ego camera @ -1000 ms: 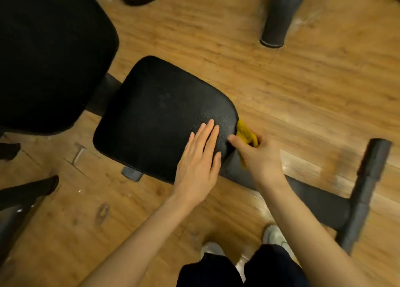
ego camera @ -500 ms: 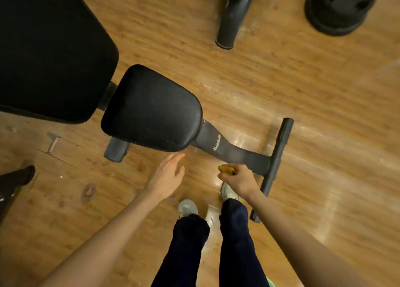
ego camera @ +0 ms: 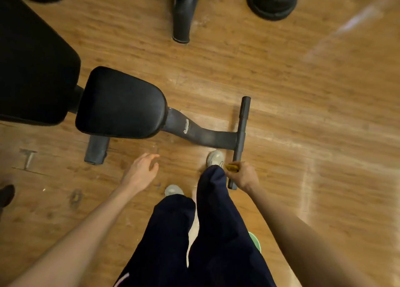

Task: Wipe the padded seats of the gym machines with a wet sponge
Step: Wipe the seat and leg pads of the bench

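The right hand (ego camera: 244,175) grips the yellow sponge (ego camera: 232,168) at five o'clock of the seat pad (ego camera: 121,103); the left hand (ego camera: 140,172) hangs relaxed and empty. Her foot could catch the bench's crossbar (ego camera: 241,135), I reckon.

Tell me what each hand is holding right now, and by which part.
The right hand grips the yellow sponge, wrapped around most of it with one end poking out past the fingers. The left hand holds nothing.
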`<control>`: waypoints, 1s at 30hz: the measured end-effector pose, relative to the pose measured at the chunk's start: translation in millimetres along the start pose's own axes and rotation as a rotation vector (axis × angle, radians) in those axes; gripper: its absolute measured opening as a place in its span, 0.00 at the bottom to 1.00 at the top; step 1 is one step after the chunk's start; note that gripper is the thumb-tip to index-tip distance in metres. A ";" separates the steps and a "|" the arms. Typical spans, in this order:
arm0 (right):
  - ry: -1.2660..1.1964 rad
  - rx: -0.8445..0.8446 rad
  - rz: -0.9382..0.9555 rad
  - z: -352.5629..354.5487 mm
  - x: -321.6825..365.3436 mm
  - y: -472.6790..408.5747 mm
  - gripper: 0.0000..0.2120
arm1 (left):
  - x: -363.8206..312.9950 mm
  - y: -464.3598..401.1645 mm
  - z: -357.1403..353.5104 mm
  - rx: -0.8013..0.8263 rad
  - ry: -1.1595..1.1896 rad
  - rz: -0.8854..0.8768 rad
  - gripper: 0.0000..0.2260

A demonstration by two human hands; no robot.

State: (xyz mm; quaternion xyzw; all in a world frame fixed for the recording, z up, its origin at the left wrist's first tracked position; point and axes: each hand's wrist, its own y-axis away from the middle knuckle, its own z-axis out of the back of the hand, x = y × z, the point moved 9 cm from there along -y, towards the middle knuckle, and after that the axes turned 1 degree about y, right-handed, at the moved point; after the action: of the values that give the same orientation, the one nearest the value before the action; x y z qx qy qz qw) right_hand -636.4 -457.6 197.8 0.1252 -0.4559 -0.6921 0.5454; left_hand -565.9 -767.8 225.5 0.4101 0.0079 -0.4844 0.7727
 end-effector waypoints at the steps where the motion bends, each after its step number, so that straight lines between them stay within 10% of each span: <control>1: -0.002 -0.010 -0.001 7.9 -5.5 0.3 0.12 | -4.8 -0.6 -2.7 0.006 -0.002 0.005 0.18; 30: -0.147 0.028 0.093 227.4 42.2 -121.1 0.16 | -110.8 -106.9 31.2 0.030 0.033 0.265 0.16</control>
State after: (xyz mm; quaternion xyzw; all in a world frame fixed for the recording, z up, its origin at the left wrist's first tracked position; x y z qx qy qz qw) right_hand -882.3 -383.2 244.2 0.0603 -0.5096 -0.6669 0.5402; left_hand -717.4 -726.3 224.6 0.4269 -0.0410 -0.3712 0.8236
